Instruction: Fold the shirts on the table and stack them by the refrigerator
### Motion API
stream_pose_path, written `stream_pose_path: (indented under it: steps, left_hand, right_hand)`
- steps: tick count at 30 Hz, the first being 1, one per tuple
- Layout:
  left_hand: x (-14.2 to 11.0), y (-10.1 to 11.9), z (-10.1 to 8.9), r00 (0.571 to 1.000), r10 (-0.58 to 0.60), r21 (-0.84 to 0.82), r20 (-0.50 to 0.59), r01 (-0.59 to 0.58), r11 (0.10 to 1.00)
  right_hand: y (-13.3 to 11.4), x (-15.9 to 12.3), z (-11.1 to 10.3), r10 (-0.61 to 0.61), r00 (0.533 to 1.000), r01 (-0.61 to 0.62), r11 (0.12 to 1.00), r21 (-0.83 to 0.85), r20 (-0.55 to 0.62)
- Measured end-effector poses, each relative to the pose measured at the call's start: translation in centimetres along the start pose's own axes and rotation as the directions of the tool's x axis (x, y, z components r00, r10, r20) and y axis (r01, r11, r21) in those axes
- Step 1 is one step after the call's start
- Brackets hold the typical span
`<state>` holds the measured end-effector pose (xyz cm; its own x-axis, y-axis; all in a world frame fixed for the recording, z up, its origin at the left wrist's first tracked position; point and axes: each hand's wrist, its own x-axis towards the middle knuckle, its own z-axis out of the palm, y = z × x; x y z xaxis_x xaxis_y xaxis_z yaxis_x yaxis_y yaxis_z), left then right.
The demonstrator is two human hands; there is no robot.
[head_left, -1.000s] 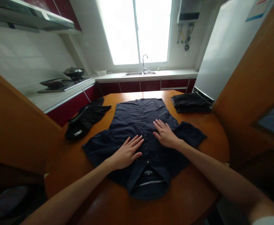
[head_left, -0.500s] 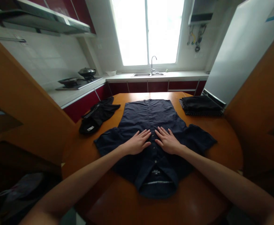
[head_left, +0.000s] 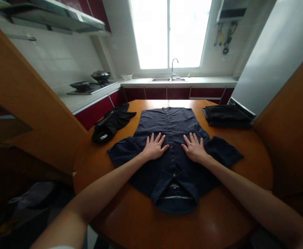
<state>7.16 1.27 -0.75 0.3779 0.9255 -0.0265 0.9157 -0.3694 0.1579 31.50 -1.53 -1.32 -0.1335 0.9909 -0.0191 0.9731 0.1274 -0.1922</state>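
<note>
A dark navy button-up shirt (head_left: 167, 121) lies spread out, front side up, with its collar toward me and its hem at the far side. Its short sleeves stretch out left and right. My left hand (head_left: 154, 148) rests flat on the shirt, left of the button line, fingers spread. On the other side of the buttons my right hand (head_left: 193, 148) lies palm down on the cloth, its fingers also apart. Neither hand grips the fabric. A pale label shows inside the open collar.
The shirt is on a round-edged wooden table (head_left: 120, 221). A crumpled black garment (head_left: 110, 124) lies at the left, and folded black cloth (head_left: 228, 116) at the right. Beyond are a counter with a sink (head_left: 160, 80), a stove with a lidded pan (head_left: 101, 75), and a fridge (head_left: 273, 58).
My hands have moved apart from near the button line, the left one outward to the left and the right one outward to the right. The view has shifted slightly.
</note>
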Motion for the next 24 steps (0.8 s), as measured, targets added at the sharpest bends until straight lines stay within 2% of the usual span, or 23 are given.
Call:
stream_pose_path:
  steps: [3, 5, 11, 13, 16, 20, 24]
  left_hand:
    - [0.1, 0.0, 0.2, 1.000, -0.011, 0.014, -0.013, 0.011, 1.000]
    - [0.2, -0.2, 0.3, 1.000, 0.015, 0.024, -0.020, -0.015, 1.000]
    - [0.1, -0.6, 0.1, 0.992, 0.129, 0.021, -0.008, -0.129, 0.991]
    - [0.1, -0.6, 0.0, 0.990, 0.138, 0.016, -0.006, -0.138, 0.990]
    - [0.1, -0.7, 0.1, 0.990, 0.138, 0.016, -0.013, -0.138, 0.990]
    - [0.2, -0.9, 0.3, 0.989, 0.145, 0.018, -0.025, -0.145, 0.989]
    - [0.1, -0.8, 0.4, 0.989, 0.146, 0.014, -0.023, -0.145, 0.989]
  right_hand:
    - [-1.9, -1.6, 0.6, -0.212, 0.976, 0.212, 0.977, 0.022, 0.040]
    - [-2.4, -1.8, 0.8, -0.249, 0.967, 0.247, 0.968, 0.033, 0.060]
    - [0.1, 0.2, 0.0, 0.022, 0.997, -0.023, 1.000, 0.015, 0.077]
    - [0.6, -0.2, -0.1, 0.065, 0.995, -0.066, 0.998, 0.011, 0.079]
    - [0.0, -2.3, 0.2, 0.016, 0.996, -0.015, 1.000, -0.013, 0.091]
    - [-2.1, -5.0, 0.5, -0.029, 0.993, 0.038, 0.996, -0.079, 0.115]
    - [-2.9, -4.9, -0.4, -0.018, 0.993, 0.035, 0.988, -0.150, 0.116]
